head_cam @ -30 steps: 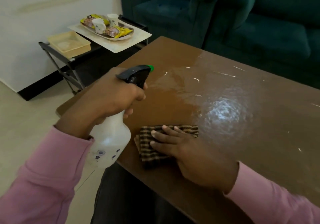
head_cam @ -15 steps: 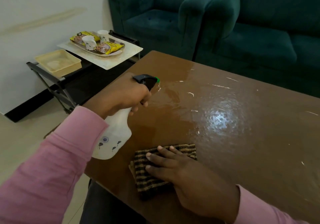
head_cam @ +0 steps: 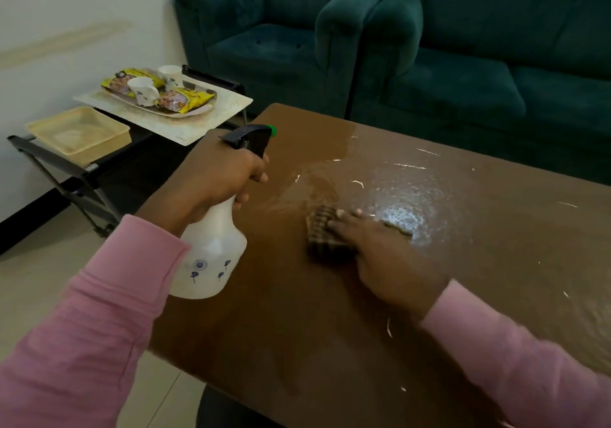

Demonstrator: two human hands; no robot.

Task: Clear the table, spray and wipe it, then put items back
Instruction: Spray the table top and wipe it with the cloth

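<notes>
Brown wood table (head_cam: 330, 345) fills the lower right of the frame, w/ a wet patch (head_cam: 396, 202) shining near its middle & thin white scratches (head_cam: 357, 183) scattered over the top.

Your left hand (head_cam: 215, 183), centre-left of the frame, is wrapped round the neck of the spray bottle (head_cam: 211, 255), fingers curled at the dark trigger. The green nozzle tip (head_cam: 271, 129) points toward the upper right, over the table's far-left corner. Bottle is white w/ small blue flower marks, tilted, held up off the table near its left edge.

Your right hand (head_cam: 386, 255), centre of the frame, lies flat on the striped cloth (head_cam: 322, 229), fingers stretched out & pressing it to the table, not curled round it. Hand & cloth are motion-blurred, so you can't tell how the cloth is folded. Cloth sits at the left edge of the wet patch, to the right of the bottle & apart from it. Both sleeves (head_cam: 99, 312) are pink.

Upper left of the frame: a dark folding stand (head_cam: 91, 169) by the wall (head_cam: 66, 14), off the table. On it lies a pale mat (head_cam: 198, 126) carrying a tray (head_cam: 198, 113) w/ two white cups (head_cam: 142, 90) & two yellow snack packets (head_cam: 185, 100). Just left of the mat sits a beige basket (head_cam: 79, 133). Teal sofas (head_cam: 479, 64) run along the top of the frame, behind the table.
</notes>
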